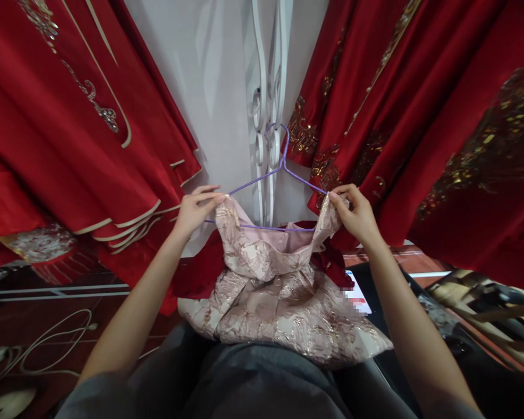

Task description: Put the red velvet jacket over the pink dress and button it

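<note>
A pale pink brocade dress [262, 302] with a gold sheen lies across my lap, its shoulder straps raised on a purple hanger [283, 166]. At the left strap, my left hand [198, 209] pinches the fabric near the hanger's end. My right hand [353, 212] pinches the other strap against the hanger's right arm. The hanger's hook points away from me, and its lower bar crosses the neckline opening. Dark red fabric [201, 265] shows behind the dress.
Red embroidered garments [126, 116] hang on the left, and more red sequined garments [419, 116] hang on the right. White scrollwork metal [262, 105] stands ahead. A white cable [56, 349] lies on the floor at left. A phone-like screen [357, 294] shows beside my right forearm.
</note>
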A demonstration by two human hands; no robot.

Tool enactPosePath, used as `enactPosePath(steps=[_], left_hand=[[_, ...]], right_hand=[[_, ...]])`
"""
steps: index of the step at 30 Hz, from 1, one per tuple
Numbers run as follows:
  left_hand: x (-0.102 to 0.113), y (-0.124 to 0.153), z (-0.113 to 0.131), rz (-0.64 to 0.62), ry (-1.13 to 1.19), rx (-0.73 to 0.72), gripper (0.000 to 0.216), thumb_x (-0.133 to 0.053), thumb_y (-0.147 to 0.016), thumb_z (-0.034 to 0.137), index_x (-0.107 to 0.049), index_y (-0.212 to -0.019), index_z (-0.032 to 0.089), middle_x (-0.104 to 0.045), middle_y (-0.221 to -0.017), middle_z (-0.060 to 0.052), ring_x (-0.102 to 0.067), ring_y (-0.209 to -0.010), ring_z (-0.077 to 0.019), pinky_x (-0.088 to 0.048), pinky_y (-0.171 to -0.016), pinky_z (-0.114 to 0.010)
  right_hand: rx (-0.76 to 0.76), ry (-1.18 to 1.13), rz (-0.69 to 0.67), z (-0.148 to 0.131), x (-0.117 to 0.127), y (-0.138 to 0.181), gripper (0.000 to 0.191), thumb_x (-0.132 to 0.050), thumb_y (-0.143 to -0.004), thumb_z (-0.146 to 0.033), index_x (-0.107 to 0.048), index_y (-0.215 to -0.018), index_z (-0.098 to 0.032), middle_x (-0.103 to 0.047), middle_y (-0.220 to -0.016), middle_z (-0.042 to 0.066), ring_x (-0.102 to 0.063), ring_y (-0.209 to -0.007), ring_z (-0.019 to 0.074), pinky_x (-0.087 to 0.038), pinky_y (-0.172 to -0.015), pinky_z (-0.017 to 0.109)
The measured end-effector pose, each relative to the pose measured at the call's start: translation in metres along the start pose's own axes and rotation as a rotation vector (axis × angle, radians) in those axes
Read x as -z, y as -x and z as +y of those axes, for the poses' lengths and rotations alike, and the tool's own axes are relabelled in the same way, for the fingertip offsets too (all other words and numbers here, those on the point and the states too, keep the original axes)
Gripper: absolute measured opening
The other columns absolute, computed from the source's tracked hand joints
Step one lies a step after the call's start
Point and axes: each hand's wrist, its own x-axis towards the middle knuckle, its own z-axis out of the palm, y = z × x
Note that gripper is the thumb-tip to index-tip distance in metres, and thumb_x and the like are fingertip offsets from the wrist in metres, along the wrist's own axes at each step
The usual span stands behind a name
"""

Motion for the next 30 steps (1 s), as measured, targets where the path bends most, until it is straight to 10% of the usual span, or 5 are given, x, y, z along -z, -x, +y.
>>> enactPosePath(steps=[11, 17, 21, 26, 30], left_hand=[[0.009, 0.007, -0.038, 0.055, -0.106, 0.301, 0.043, -0.042, -0.090, 0.044, -0.061, -0.112, 0.012, -0.071, -0.103, -0.013, -0.068, -0.095, -0.0237, -0.051, -0.088, -0.041], [0.033, 0.089, -0.059, -0.810, -0.319, 0.149, 0.103, -0.076, -0.061, 0.047, -0.026, -0.148, 0.022, -0.035, -0.149, -0.019, -0.040, -0.134, -0.0357, -0.041, -0.103, -0.047], [0.018, 0.118, -0.047, -0.700, -0.483, 0.023, 0.120, -0.080, -0.056, 0.035, -0.009, -0.152, 0.019, 0.000, -0.158, -0.019, -0.010, -0.144, -0.0396, -0.028, -0.113, -0.051], [0.010, 0.083, -0.062, -0.523, -0.332, 0.005, 0.038, -0.056, -0.080, 0.037, -0.067, -0.110, 0.018, -0.054, -0.135, -0.013, -0.044, -0.130, -0.0301, -0.031, -0.112, -0.046], [0.009, 0.024, -0.079, -0.230, -0.147, 0.299, 0.049, -0.049, -0.081, 0.058, -0.069, -0.083, 0.014, -0.073, -0.085, -0.011, -0.068, -0.088, -0.0294, -0.054, -0.083, -0.042]], right_hand=[[-0.015, 0.015, -0.007, -0.001, 0.003, 0.000, 0.031, -0.055, -0.085, -0.052, -0.059, -0.091, -0.023, -0.058, -0.072, 0.000, -0.052, -0.064, 0.0160, -0.041, -0.060, 0.028], [-0.012, -0.005, -0.025, 0.000, 0.003, -0.002, 0.026, -0.058, -0.085, -0.047, -0.059, -0.090, -0.022, -0.059, -0.075, 0.000, -0.053, -0.066, 0.0157, -0.041, -0.062, 0.028], [-0.011, -0.003, -0.026, 0.002, 0.004, -0.003, 0.026, -0.058, -0.084, -0.047, -0.059, -0.090, -0.022, -0.059, -0.074, 0.000, -0.052, -0.065, 0.0154, -0.040, -0.061, 0.028], [-0.009, -0.023, -0.031, 0.003, 0.003, -0.003, 0.028, -0.057, -0.084, -0.050, -0.059, -0.090, -0.023, -0.059, -0.075, 0.000, -0.053, -0.067, 0.0160, -0.042, -0.063, 0.028], [-0.031, -0.035, -0.024, 0.003, 0.001, -0.003, 0.029, -0.058, -0.084, -0.051, -0.059, -0.090, -0.023, -0.059, -0.074, 0.000, -0.053, -0.066, 0.0159, -0.043, -0.063, 0.029]])
